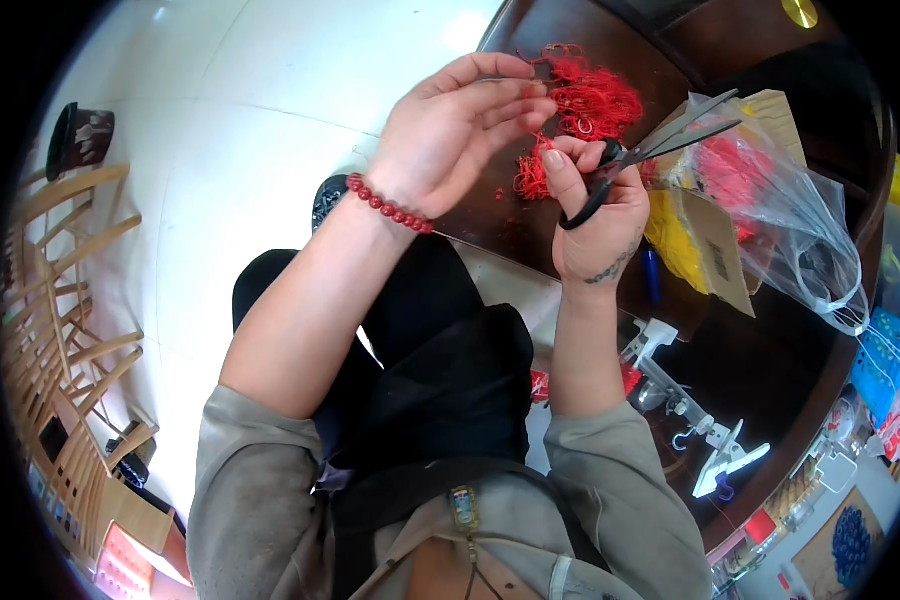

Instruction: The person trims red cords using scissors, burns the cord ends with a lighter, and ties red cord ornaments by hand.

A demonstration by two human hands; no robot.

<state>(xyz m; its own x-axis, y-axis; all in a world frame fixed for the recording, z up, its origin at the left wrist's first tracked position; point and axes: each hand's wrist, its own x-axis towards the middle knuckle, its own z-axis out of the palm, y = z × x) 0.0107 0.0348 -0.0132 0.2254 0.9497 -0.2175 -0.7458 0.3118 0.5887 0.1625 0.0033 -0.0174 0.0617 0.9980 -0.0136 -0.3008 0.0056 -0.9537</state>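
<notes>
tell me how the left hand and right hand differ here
The left hand wears a red bead bracelet at its wrist; the right hand has a dark marking near its wrist instead. The right hand holds black-handled scissors, while the left hand holds no tool. The left hand's fingers reach out; the right hand's are more curled. Both are bare and close to the red thread.

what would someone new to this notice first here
Probably the tangled red thread heaped on the dark table, just beyond the hands. Next come the black scissors in the right hand, blades parted and pointing away from the thread toward a clear plastic bag. The red bead bracelet on the left wrist also stands out.
</notes>
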